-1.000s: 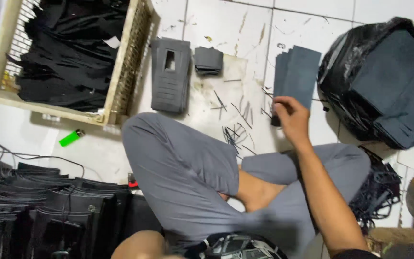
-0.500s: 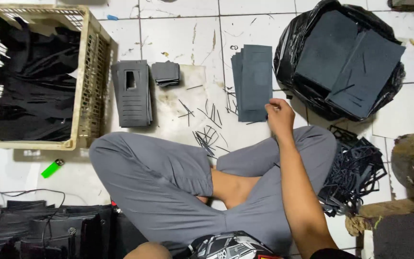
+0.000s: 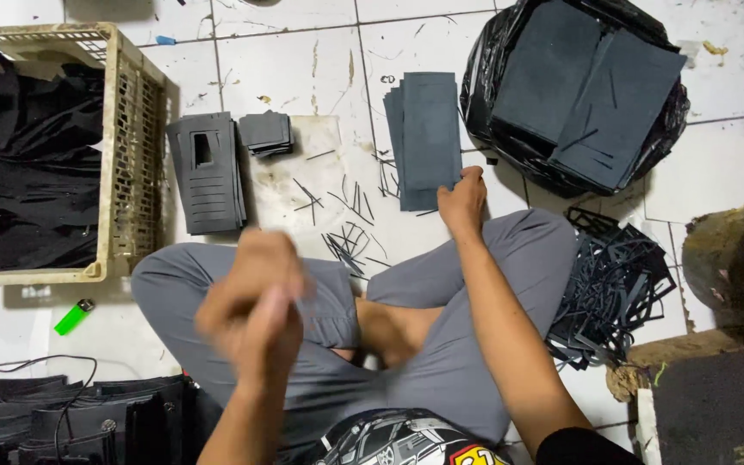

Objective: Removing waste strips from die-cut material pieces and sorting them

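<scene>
White floor tiles fill the frame. Right hand pinches the centre sheet stack; the blurred left hand has its fingers curled together.

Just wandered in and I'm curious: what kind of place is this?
Probably a small floor-level workshop cutting dark sheet material: a stack of dark sheets on the tiled floor, offcut strips, and a basket of black pieces.

The stack of dark sheets looks matt, like foam or rubber. The bag is glossy black plastic. The floor tiles are glazed, scuffed.
</scene>
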